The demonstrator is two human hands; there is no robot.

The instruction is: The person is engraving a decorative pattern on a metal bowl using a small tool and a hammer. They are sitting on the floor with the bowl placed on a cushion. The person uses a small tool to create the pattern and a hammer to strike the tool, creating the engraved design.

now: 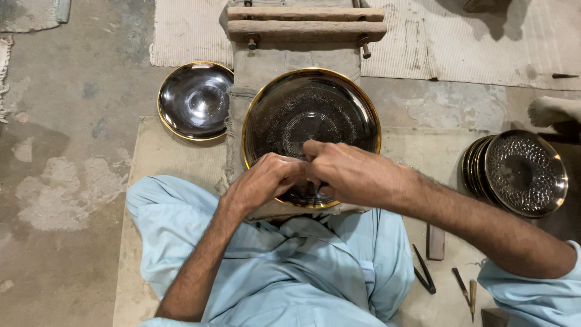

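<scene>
A large dark metal plate with a gold rim (311,100) lies on a cloth-covered block in front of me. Both hands meet over its near edge. My left hand (266,180) is curled, fingers closed against the plate's near part. My right hand (348,172) reaches across from the right, its fingers pinched beside the left hand's fingers. Whatever sits between the fingertips is hidden; I cannot tell if a small tool is held. My legs in light blue cloth are folded below the plate.
A smaller shiny gold-rimmed bowl-like plate (195,100) lies at the left. A stack of hammered plates (520,172) leans at the right. Wooden bars (305,23) cross the top. Small hand tools (426,272) lie on the mat at the lower right. A bare foot (554,110) shows at far right.
</scene>
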